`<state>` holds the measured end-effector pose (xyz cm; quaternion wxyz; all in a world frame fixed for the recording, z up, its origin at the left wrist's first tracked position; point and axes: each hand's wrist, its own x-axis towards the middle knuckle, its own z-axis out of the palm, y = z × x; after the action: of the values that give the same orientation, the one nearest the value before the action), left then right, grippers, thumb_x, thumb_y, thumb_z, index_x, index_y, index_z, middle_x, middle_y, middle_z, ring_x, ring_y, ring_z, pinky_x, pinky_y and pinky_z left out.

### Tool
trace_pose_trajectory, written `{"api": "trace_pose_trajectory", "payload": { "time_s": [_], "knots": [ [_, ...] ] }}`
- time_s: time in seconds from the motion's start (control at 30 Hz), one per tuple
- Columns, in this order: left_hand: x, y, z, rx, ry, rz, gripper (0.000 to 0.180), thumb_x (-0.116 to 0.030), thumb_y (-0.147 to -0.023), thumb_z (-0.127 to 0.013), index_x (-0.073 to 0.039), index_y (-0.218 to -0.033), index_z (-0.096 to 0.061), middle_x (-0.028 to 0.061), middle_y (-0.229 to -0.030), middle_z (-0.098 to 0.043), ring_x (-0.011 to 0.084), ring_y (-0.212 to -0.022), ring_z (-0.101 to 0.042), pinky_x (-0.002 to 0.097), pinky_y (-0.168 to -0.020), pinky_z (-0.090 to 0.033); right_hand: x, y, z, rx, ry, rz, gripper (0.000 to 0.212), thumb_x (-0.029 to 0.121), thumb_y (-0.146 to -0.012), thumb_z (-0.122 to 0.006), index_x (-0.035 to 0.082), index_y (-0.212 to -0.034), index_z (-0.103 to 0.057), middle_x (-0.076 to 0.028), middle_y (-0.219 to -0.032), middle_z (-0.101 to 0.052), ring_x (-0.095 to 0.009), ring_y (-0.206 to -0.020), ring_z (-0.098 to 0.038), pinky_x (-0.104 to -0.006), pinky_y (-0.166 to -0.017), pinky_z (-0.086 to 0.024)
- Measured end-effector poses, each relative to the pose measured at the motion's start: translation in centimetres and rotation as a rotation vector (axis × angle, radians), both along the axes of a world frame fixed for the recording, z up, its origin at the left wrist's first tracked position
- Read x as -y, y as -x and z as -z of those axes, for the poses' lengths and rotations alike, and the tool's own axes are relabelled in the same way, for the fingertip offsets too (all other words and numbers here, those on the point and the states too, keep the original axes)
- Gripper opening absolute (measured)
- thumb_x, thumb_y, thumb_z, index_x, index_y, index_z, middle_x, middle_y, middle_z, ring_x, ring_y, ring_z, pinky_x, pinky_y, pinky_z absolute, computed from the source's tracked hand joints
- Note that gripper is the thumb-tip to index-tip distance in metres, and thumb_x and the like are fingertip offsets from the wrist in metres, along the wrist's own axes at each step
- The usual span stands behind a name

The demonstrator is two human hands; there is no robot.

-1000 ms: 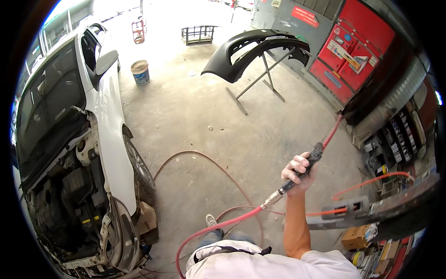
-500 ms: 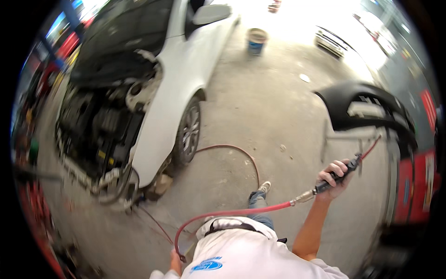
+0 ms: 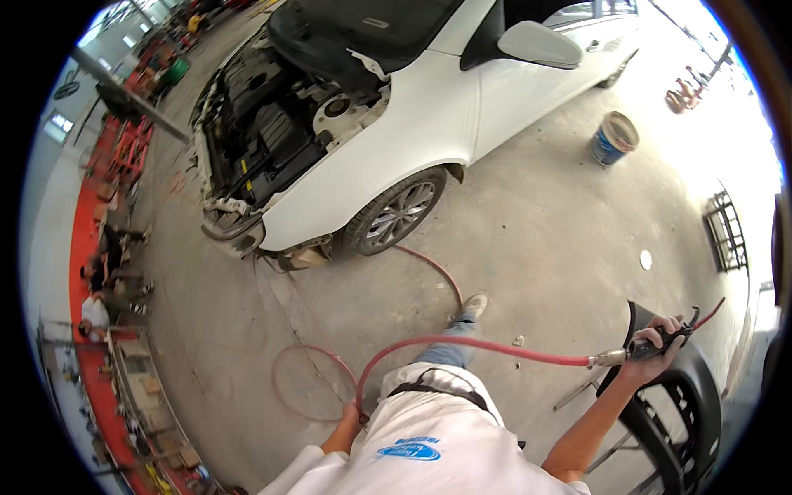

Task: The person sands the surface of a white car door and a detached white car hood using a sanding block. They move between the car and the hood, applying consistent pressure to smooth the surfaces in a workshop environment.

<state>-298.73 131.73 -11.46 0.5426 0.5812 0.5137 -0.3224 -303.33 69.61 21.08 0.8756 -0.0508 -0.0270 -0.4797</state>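
Note:
My right hand (image 3: 658,340), out to the right, is closed round a black air blow gun (image 3: 641,350) with a thin red nozzle tube. A metal coupling (image 3: 609,357) joins it to a red air hose (image 3: 495,345). That hose arcs leftward across my waist to my left hand (image 3: 351,417), whose fingers are wrapped round it low beside my hip. Beyond the hand, the hose loops over the floor and toward the car's front wheel. Under and beside my right forearm stands a black bumper cover (image 3: 701,412), apparently on a metal stand.
Ahead left is a white car (image 3: 445,107), its hood up and front end stripped. A blue bucket (image 3: 609,148) stands beyond it; a black frame (image 3: 726,231) lies far right. People (image 3: 103,268) are by the left wall, near a workbench (image 3: 144,371).
My view has swung to the right, shifting the car and bucket. My right hand has come nearer the bumper cover with the blow gun; my left hand still grips the hose.

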Motion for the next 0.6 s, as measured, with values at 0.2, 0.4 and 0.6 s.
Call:
{"api": "trace_pose_trajectory", "payload": {
  "time_s": [0.2,0.4,0.6],
  "knots": [
    [20.4,-7.5,1.8,0.000,0.345,-0.017,0.027,-0.038,-0.078,-0.065,-0.012,-0.084,-0.057,0.0060,-0.063,-0.054,0.0241,-0.047,-0.050,0.0363,-0.041,-0.038,17.2,-0.5,-0.7,0.074,0.121,-0.003,0.029,0.007,-0.096,-0.056,0.006,-0.124,-0.047,-0.001,-0.101,-0.052,-0.012,-0.095,-0.048,-0.0248,-0.064,-0.046],
    [41.3,-16.7,-1.1,0.192,0.293,0.217,0.038,-0.038,-0.077,-0.064,-0.008,-0.101,-0.060,0.0079,-0.084,-0.060,0.0260,-0.070,-0.058,0.0396,-0.058,-0.047,32.3,0.5,-5.4,-0.074,0.175,0.133,0.026,0.015,-0.098,-0.056,0.007,-0.122,-0.051,-0.001,-0.106,-0.056,-0.012,-0.098,-0.051,-0.0264,-0.069,-0.050],
    [56.0,-23.6,0.2,0.065,0.284,0.366,0.034,-0.041,-0.078,-0.063,-0.009,-0.090,-0.057,0.0060,-0.075,-0.055,0.0240,-0.062,-0.052,0.0384,-0.054,-0.043,44.1,2.9,-4.9,-0.062,0.111,0.309,0.031,0.023,-0.098,-0.056,0.009,-0.126,-0.052,-0.002,-0.110,-0.058,-0.013,-0.103,-0.054,-0.0279,-0.072,-0.053]
  ]
}}
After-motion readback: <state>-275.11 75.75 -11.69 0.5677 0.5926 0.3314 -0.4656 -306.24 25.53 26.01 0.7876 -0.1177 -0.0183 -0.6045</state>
